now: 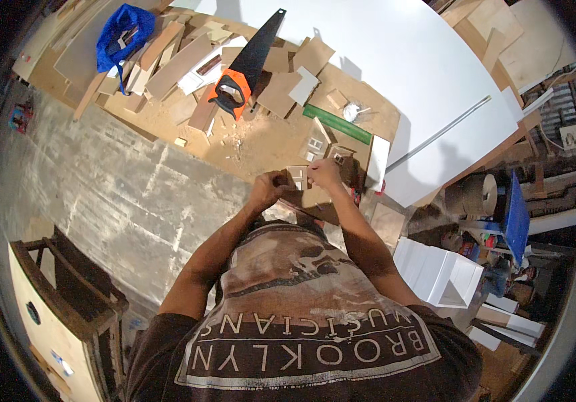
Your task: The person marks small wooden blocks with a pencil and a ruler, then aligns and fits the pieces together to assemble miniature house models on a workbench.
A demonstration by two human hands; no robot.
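Observation:
A small brown panel with thin white strips is between my hands near the table's front edge. My left hand has its fingers closed at the panel's left side. At its right side, my right hand has fingertips pinched together against the panel. Just beyond my right hand stands a small brown model wall with white window frames. The strips are too small to make out exactly.
An orange-handled handsaw lies across wood offcuts. Behind my hands is a green strip. A blue bag sits far left, and a large white panel spans the far right. A dark-framed chair stands lower left.

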